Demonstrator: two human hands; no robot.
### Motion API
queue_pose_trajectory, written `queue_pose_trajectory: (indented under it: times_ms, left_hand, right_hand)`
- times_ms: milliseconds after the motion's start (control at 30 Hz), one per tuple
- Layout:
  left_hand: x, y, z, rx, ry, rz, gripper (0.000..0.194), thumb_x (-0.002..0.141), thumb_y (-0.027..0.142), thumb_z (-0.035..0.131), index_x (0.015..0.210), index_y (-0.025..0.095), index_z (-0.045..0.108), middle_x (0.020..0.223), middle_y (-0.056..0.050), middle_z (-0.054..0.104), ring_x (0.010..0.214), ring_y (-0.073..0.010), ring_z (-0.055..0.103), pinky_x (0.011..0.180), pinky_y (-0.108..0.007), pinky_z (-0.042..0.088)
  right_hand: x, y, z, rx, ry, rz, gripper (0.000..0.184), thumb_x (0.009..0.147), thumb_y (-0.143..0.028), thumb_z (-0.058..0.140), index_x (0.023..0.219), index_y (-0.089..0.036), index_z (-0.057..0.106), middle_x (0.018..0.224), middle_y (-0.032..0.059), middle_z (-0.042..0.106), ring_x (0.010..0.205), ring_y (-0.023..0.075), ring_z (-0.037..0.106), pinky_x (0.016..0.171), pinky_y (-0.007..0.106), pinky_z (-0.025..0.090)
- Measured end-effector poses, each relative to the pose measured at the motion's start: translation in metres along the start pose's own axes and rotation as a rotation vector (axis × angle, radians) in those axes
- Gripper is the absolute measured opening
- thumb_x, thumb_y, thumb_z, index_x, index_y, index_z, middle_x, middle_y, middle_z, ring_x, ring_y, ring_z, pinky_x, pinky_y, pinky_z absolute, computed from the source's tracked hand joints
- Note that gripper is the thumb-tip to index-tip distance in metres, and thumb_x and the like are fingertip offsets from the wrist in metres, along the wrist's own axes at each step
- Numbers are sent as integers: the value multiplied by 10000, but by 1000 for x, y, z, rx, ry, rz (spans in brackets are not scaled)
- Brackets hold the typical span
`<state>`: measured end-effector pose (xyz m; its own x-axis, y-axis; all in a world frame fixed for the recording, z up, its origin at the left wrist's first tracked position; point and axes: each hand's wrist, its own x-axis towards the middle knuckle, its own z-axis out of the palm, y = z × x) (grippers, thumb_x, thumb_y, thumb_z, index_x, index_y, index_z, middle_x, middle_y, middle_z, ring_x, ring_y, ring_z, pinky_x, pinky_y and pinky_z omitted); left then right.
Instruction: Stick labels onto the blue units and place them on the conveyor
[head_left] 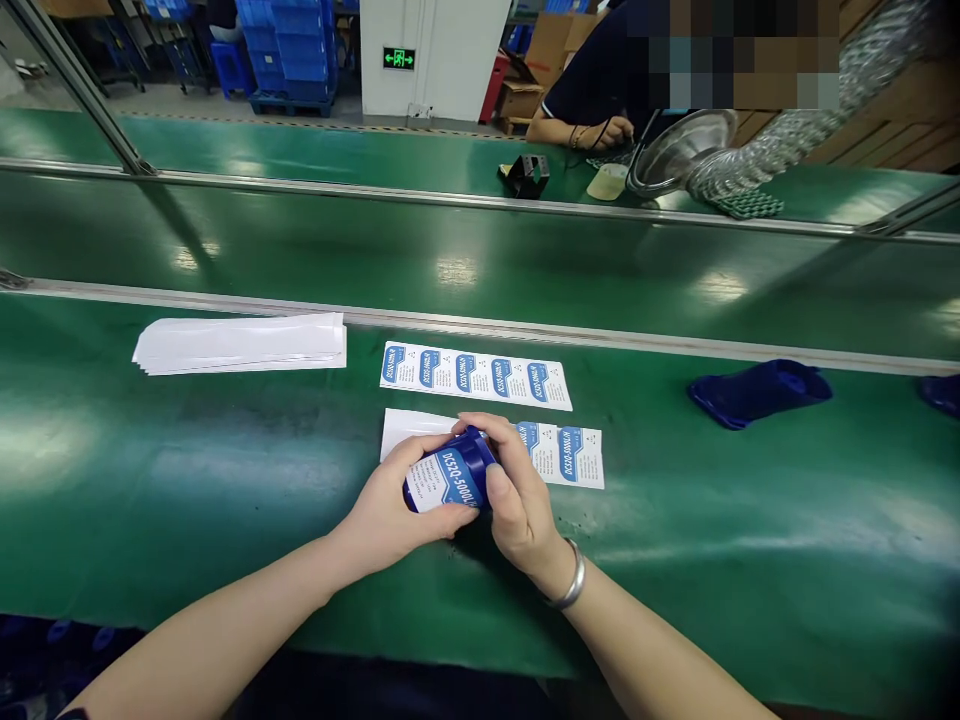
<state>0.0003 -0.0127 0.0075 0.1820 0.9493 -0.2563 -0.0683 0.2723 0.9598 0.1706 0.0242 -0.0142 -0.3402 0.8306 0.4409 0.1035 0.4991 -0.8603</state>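
Note:
Between my two hands is a dark blue plastic housing (480,452) that bears a white and blue label (448,480) reading DC52Q-5000L/H. My left hand (397,497) grips its left end, thumb along the lower edge of the label. Around the right end curl the fingers of my right hand (521,495), with the thumb bent against it. Just behind, partly covered by my hands, lies a label strip (581,457) whose left part is bare white. Farther back rests another label strip (476,375) with several blue and white labels on it.
A stack of white strips (240,343) lies at left on the green bench (247,540). Another dark blue housing (761,393) is at right, and part of one more (941,395) shows at the edge. Past the metal rail (465,198), a co-worker's hand (611,133) is near a duct hood (679,155).

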Motion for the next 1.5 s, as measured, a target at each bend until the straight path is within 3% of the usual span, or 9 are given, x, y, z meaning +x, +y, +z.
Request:
queue_pose_trajectory:
  times_ms: [200,400,567,733,867,1033,1133,1300,1500]
  left_hand:
    - [0,1,-2,300,61,171,752,649,245,881,1327,253,556,1315,-82,594,1206,-297,573,1039,-435,453]
    - [7,8,-10,-352,-7,-118,344,848,440,745,1077,188,695,1088,-65,669,996,-208,627,851,-319,511]
    - [9,9,-9,-482,12,-177,273,831,386,782,971,162,713,959,-43,672,886,-161,622,784,-273,498]
    - [5,7,-5,-199,55,4,324,830,377,775,1099,215,691,1156,-55,657,1096,-222,607,970,-360,477]
    - [4,-1,-2,240,132,219,628,680,248,875,1254,251,620,1267,-66,609,1209,-269,555,1073,-428,425]
    - [6,-3,-3,336,106,291,690,683,250,872,1312,265,591,1266,-78,597,1225,-279,548,1083,-456,431]
    - [6,3,-7,197,75,238,644,674,308,892,1265,259,641,1256,-80,613,1210,-290,559,1070,-449,432]
    - [7,13,-12,-405,-22,-94,326,842,431,757,1085,214,737,1137,-71,695,1053,-235,632,903,-353,492]
    - [8,14,-10,-529,-45,-188,273,773,343,840,972,179,751,996,-46,701,938,-177,638,855,-300,481]
  right_hand:
    - [0,1,0,9,11,11,379,1080,-452,369,1385,-267,498,1265,87,544,1167,289,516,1032,491,417]
    - [3,-3,1,-85,-45,-199,417,1057,-404,430,1442,-245,446,1314,109,525,1201,316,499,1041,527,409]
    - [4,-6,2,-124,-80,-285,453,1044,-398,444,1460,-218,432,1299,124,521,1179,327,508,1024,544,411]
    - [-1,-4,5,-119,-21,-170,414,1056,-381,411,1446,-244,440,1321,112,508,1210,319,492,1047,545,409]
    - [-2,-4,9,-107,27,-16,382,1068,-372,391,1436,-281,441,1338,93,504,1241,310,481,1079,547,402]
    - [-3,-5,11,-81,41,33,372,1071,-404,384,1415,-281,455,1330,89,508,1238,306,489,1089,538,407]
    - [-4,-5,9,-79,29,6,391,1065,-432,393,1422,-282,452,1329,92,509,1239,317,486,1082,546,406]
    - [-3,-4,5,-129,-29,-195,450,1050,-437,428,1467,-267,425,1335,112,504,1224,343,483,1058,580,401]
    - [0,-6,5,-198,-100,-303,486,1047,-414,433,1504,-256,384,1319,133,495,1194,361,496,1029,626,406]
